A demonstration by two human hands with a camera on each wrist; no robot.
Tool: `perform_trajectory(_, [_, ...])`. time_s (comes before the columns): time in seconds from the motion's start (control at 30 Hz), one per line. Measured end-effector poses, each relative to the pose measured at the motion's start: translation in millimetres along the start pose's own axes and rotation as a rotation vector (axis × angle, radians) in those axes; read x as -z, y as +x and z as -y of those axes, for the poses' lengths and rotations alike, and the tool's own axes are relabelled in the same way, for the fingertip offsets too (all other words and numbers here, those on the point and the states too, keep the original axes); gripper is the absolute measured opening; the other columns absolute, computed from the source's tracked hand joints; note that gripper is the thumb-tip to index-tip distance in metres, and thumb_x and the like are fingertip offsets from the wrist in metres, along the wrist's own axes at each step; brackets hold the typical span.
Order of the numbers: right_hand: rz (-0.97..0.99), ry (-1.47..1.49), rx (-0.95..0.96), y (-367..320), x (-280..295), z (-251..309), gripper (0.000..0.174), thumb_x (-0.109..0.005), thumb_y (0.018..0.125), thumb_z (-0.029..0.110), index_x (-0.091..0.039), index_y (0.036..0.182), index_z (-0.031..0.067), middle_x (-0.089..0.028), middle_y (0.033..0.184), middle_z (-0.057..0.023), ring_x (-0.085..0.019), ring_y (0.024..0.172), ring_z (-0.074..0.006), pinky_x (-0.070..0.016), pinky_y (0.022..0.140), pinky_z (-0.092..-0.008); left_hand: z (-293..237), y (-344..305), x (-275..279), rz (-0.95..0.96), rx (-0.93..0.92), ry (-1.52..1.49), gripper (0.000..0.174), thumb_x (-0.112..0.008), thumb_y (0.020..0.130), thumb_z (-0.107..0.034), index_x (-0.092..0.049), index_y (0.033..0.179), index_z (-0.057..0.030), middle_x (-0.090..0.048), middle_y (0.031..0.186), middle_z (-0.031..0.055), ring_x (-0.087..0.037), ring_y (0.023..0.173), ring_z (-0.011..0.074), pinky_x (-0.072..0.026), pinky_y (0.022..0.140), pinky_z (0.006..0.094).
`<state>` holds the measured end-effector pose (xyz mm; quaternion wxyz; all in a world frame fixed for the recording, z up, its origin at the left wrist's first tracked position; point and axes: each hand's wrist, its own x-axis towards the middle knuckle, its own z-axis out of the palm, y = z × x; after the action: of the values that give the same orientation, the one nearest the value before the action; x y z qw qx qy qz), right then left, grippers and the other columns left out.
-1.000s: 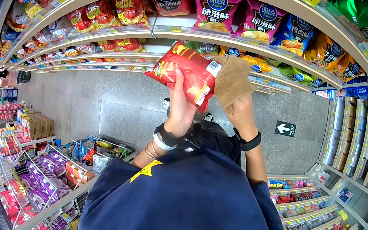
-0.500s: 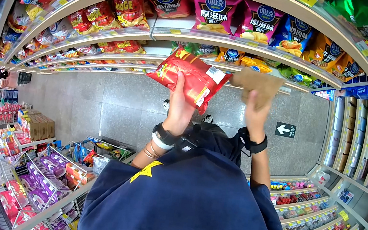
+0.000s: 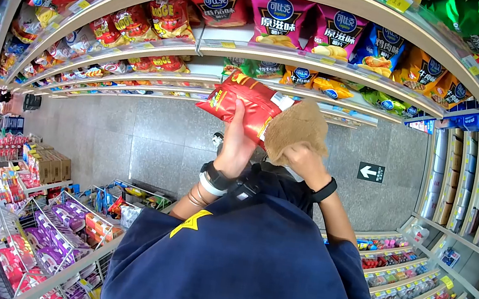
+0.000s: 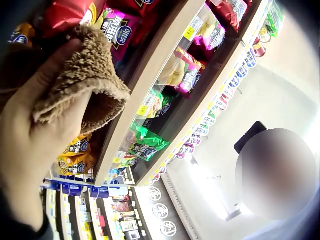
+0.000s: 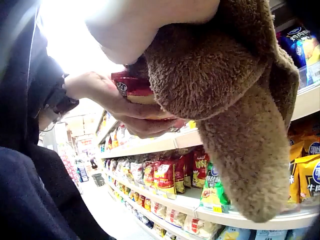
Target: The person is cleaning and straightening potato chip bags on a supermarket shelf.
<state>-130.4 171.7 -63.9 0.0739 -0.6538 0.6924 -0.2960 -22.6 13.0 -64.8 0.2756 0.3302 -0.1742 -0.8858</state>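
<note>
My left hand grips a shiny red chip bag, thumb across the side facing me and the other fingers behind it. In the right wrist view, only a strip of the chip bag shows above the left hand. My right hand holds a fuzzy brown cloth, bunched against the bag's right end and covering part of it. The cloth hangs down in a long fold in the right wrist view. From the left wrist, the right hand shows with the cloth around its fingers.
Shelves of chip bags curve across the front, with pink bags in the middle. A wire basket rack stands at the lower left. More shelving is at the right. Grey tiled floor lies below the hands.
My right hand first swung right with the cloth, away from the bag, then came back left and lower against its right end. The left hand keeps the bag in nearly the same place.
</note>
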Motion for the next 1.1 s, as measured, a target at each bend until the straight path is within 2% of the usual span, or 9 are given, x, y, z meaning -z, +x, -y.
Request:
perform_trajectory(0.2, [-0.081, -0.04, -0.07, 12, 0, -2, 0.018, -0.062, 0.072, 0.009, -0.061, 0.089, 0.0057, -0.059, 0.081, -0.0106, -0.06, 0.087, -0.0299, -0.0516, 0.076, -0.0362, -3, 0, -5, 0.029, -0.07, 0.038, 0.058, -0.054, 0.094, -0.044, -0.039, 0.134, -0.0061, -0.051, 0.133, 0.0102, -0.05, 0.122, 0.0251, -0.0385, 0.104, 0.0442])
perform_trajectory(0.3, [-0.303, 0.099, -0.17, 11, -10, -15, 0.017, -0.063, 0.082, 0.017, -0.063, 0.095, 0.0049, -0.062, 0.088, -0.0107, -0.062, 0.089, -0.0281, -0.0496, 0.083, -0.0364, -3, 0, -6, 0.012, -0.083, 0.018, 0.057, -0.053, 0.095, -0.043, -0.038, 0.135, -0.0057, -0.05, 0.134, 0.0105, -0.05, 0.122, 0.0256, -0.0392, 0.104, 0.0443])
perform_trajectory(0.4, [-0.794, 0.862, -0.78, 24, 8, 0, 0.032, -0.056, 0.095, 0.03, -0.059, 0.112, 0.003, -0.062, 0.107, -0.0102, -0.06, 0.102, -0.0245, -0.0463, 0.092, -0.037, -5, -5, -9, 0.027, -0.11, -0.01, 0.056, -0.052, 0.096, -0.042, -0.036, 0.136, -0.0062, -0.049, 0.135, 0.0105, -0.05, 0.122, 0.0257, -0.0395, 0.104, 0.0443])
perform_trajectory(0.5, [-1.038, 1.405, -0.846, 28, 10, -18, 0.044, -0.049, 0.099, 0.037, -0.047, 0.13, 0.0051, -0.056, 0.126, -0.0069, -0.054, 0.116, -0.0216, -0.0435, 0.099, -0.0384, -8, -11, -19, 0.055, -0.13, -0.008, 0.054, -0.051, 0.096, -0.041, -0.037, 0.135, -0.007, -0.05, 0.134, 0.0098, -0.05, 0.122, 0.0244, -0.0405, 0.104, 0.0436])
perform_trajectory(0.63, [-0.664, 1.711, -0.856, 35, 17, 12, 0.053, -0.048, 0.098, 0.042, -0.042, 0.135, 0.0053, -0.05, 0.135, -0.0096, -0.049, 0.123, -0.0232, -0.0389, 0.104, -0.0419, 4, -12, -33, 0.018, -0.291, 0.047, 0.051, -0.052, 0.096, -0.041, -0.04, 0.132, -0.0076, -0.051, 0.131, 0.0083, -0.051, 0.12, 0.0214, -0.0422, 0.102, 0.0416])
perform_trajectory(0.67, [-0.603, 1.678, -0.816, 37, 12, 21, 0.068, -0.048, 0.096, 0.047, -0.027, 0.144, 0.0036, -0.036, 0.146, -0.0116, -0.038, 0.132, -0.0234, -0.0321, 0.11, -0.0416, 7, -11, -34, 0.022, -0.337, 0.052, 0.05, -0.052, 0.096, -0.041, -0.04, 0.132, -0.0076, -0.051, 0.131, 0.0079, -0.051, 0.119, 0.0207, -0.0425, 0.101, 0.0411])
perform_trajectory(0.7, [-0.58, 1.652, -0.8, 40, 13, 33, 0.071, -0.046, 0.097, 0.048, -0.022, 0.146, 0.0032, -0.034, 0.147, -0.0123, -0.037, 0.133, -0.0238, -0.0304, 0.111, -0.0411, 8, -10, -37, 0.027, -0.383, 0.057, 0.05, -0.052, 0.096, -0.041, -0.041, 0.131, -0.0075, -0.051, 0.13, 0.0075, -0.051, 0.119, 0.02, -0.0429, 0.101, 0.0406])
perform_trajectory(0.97, [-0.266, 1.352, -0.695, 29, -4, 49, 0.06, -0.04, 0.1, 0.047, -0.042, 0.135, -0.0017, -0.05, 0.13, -0.0102, -0.046, 0.12, -0.0185, -0.0367, 0.102, -0.0325, -10, 0, -55, -0.036, -0.547, 0.105, 0.047, -0.05, 0.097, -0.041, -0.042, 0.13, -0.0078, -0.054, 0.126, 0.0069, -0.055, 0.113, 0.0178, -0.0458, 0.096, 0.0361])
perform_trajectory(1.1, [-0.201, 1.395, -0.701, 21, -10, 40, 0.057, -0.04, 0.1, 0.046, -0.046, 0.131, -0.0018, -0.054, 0.126, -0.0097, -0.051, 0.115, -0.0173, -0.0393, 0.099, -0.0317, -7, 10, -43, -0.07, -0.58, 0.115, 0.05, -0.053, 0.096, -0.041, -0.038, 0.132, -0.0083, -0.052, 0.128, 0.0069, -0.053, 0.114, 0.0179, -0.0454, 0.096, 0.0362])
